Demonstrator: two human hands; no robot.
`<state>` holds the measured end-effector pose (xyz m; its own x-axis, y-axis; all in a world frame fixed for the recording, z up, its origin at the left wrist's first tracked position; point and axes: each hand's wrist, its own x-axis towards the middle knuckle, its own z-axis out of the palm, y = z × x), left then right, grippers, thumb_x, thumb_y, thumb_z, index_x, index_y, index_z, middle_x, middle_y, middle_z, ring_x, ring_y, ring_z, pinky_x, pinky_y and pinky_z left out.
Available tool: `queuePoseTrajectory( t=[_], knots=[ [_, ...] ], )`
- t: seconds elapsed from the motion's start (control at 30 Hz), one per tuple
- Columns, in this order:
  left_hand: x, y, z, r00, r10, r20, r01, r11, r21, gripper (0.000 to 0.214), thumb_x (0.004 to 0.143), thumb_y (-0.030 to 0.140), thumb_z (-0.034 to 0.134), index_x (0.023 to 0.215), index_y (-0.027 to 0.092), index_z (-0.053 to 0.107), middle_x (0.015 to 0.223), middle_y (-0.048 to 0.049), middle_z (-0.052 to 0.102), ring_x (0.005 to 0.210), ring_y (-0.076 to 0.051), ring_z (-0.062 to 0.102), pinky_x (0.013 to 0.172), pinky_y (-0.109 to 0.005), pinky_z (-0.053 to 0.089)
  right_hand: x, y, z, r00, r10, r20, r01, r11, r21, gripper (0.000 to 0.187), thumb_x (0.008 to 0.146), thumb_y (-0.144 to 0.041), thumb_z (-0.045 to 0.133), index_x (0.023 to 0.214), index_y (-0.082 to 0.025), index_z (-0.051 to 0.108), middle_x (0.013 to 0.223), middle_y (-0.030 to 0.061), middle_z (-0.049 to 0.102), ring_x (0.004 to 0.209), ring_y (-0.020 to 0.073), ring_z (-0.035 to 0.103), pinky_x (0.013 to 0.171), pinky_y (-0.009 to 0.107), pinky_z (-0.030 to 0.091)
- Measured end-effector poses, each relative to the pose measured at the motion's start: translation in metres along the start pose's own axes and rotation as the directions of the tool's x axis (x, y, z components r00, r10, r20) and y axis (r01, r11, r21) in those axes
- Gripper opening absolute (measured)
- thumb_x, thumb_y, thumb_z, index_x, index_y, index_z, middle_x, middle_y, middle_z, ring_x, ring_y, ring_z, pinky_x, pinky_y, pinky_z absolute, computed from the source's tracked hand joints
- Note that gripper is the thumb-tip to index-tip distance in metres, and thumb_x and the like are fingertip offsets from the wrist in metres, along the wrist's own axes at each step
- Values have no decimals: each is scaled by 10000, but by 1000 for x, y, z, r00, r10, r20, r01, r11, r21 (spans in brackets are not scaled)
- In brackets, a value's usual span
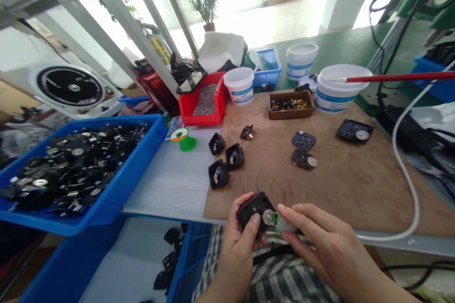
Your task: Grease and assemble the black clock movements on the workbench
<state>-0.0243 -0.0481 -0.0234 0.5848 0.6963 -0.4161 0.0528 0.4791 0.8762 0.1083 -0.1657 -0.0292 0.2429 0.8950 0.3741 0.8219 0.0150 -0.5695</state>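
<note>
By the near edge of the desk (355,180), your left hand (241,244) clamps a boxy black plastic housing (250,207). Your right hand (322,234) pinches a grey-green tool (285,224).

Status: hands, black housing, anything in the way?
Left hand holding black housing. Right hand holding grey tool at housing's silver disc. Loose parts ahead, apart from both hands.
</note>
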Motion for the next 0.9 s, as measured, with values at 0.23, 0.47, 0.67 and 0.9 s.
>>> queuePoseTrajectory(
  t=[0.23,0.47,0.67,0.9],
  knots=[
    [13,-17,-6,999,-38,-1,38,998,-57,469,821,374,629,1203,196,422,912,-26,582,653,-106,517,531,-186,427,0,14,18,1000,-14,0,14,996,-86,320,1045,-337,311,1297,-206,457,1061,71,572,864,179,638,702,307,575],
    [21,-33,-14,999,-21,38,22,999,-31,582,783,485,636,1207,167,395,754,-10,605,475,-87,518,407,-169,273,-5,31,30,995,-88,-38,81,985,-154,364,1044,-385,293,1329,-228,457,1093,40,583,890,129,650,730,185,566],
    [24,-36,-17,998,13,60,-11,1000,-30,571,786,495,629,1192,168,395,793,-18,620,454,-84,539,389,-168,250,-11,41,39,995,-98,-23,93,979,-182,369,1032,-404,327,1350,-258,444,1135,22,574,915,121,645,771,152,556],
    [24,-35,-19,997,14,72,-11,999,-36,564,802,464,615,1212,158,376,837,-38,634,477,-93,555,397,-176,248,-9,41,39,996,-87,4,87,987,-135,380,1035,-401,320,1371,-255,419,1151,19,569,965,116,628,837,149,537]
  ],
)
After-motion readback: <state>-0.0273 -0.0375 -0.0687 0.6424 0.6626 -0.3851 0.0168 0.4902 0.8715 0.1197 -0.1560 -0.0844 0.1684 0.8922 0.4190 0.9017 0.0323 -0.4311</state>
